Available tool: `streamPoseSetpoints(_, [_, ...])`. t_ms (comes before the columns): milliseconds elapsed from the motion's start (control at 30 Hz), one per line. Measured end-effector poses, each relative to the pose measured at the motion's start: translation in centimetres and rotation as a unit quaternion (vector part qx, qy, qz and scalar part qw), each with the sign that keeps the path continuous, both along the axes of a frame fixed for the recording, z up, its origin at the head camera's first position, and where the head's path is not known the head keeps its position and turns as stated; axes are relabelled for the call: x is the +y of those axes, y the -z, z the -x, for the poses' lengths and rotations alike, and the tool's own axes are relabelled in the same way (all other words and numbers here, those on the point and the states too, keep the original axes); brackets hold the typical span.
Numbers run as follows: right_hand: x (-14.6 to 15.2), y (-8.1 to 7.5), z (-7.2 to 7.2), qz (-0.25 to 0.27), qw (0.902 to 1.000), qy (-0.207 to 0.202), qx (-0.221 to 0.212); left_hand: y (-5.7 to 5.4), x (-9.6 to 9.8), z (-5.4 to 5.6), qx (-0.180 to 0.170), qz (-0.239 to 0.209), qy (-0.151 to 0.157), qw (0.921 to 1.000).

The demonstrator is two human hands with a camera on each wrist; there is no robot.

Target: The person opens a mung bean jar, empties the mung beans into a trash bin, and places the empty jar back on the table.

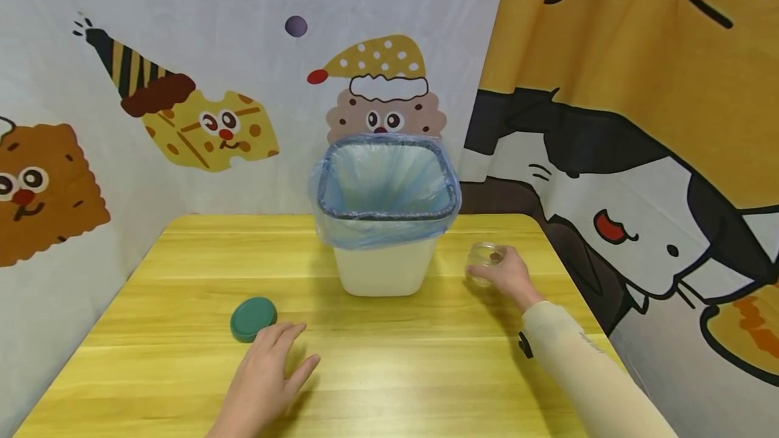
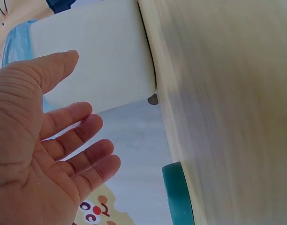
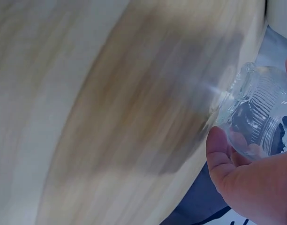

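Observation:
My right hand [image 1: 511,277] grips a small clear glass jar [image 1: 483,255] at the right side of the table, with its round mouth facing up. In the right wrist view, the thumb and fingers of the right hand [image 3: 256,187] curve about the ribbed glass wall of the jar [image 3: 258,101], low at the wood. Nothing is in my left hand [image 1: 262,374], whose fingers are spread and slightly bent above the table at front left. Just beyond its fingertips lies a round green lid [image 1: 253,320], seen edge-on as a green disc [image 2: 177,192] in the left wrist view.
Toward the table's back middle stands a white bin [image 1: 383,265], lined with a translucent blue plastic bag [image 1: 383,232] folded over its rim. It is between the lid and the jar. Cartoon-printed curtains [image 1: 231,32] hang behind the wooden table [image 1: 389,370].

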State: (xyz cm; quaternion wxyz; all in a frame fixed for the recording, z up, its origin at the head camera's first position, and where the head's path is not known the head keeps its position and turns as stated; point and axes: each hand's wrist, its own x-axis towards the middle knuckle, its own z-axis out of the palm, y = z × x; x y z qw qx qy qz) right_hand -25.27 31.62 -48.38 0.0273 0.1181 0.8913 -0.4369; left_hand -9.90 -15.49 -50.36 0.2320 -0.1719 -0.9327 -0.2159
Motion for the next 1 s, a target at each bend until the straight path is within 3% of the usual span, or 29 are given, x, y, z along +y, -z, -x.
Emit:
streamPoseSetpoints(333, [-1.3,0.5,1.5,-0.011,0.9998,0.009,0.01,0.0,0.0,-0.5,-0.017,0.005,-0.006,0.9998])
streamPoseSetpoints(500, [-1.8,0.7,1.3,-0.006,0.9999,0.002,0.012,-0.1,-0.1,-0.6,-0.038,0.007,-0.01,0.9992])
streamPoseSetpoints(700, [-1.8,0.6,0.7,-0.022,0.9993,-0.027,0.012,-0.2,-0.2,-0.7,-0.037,0.009,-0.011,0.9992])
streamPoseSetpoints(767, [-1.3,0.4,0.2,-0.038,0.9985,-0.039,0.011,-0.2,-0.2,-0.7,-0.02,0.01,-0.004,0.9997])
streamPoseSetpoints(1000, [1.6,-0.5,-2.9,-0.081,0.9946,-0.065,0.002,-0.4,-1.2,-0.1,0.094,0.004,0.035,0.995])
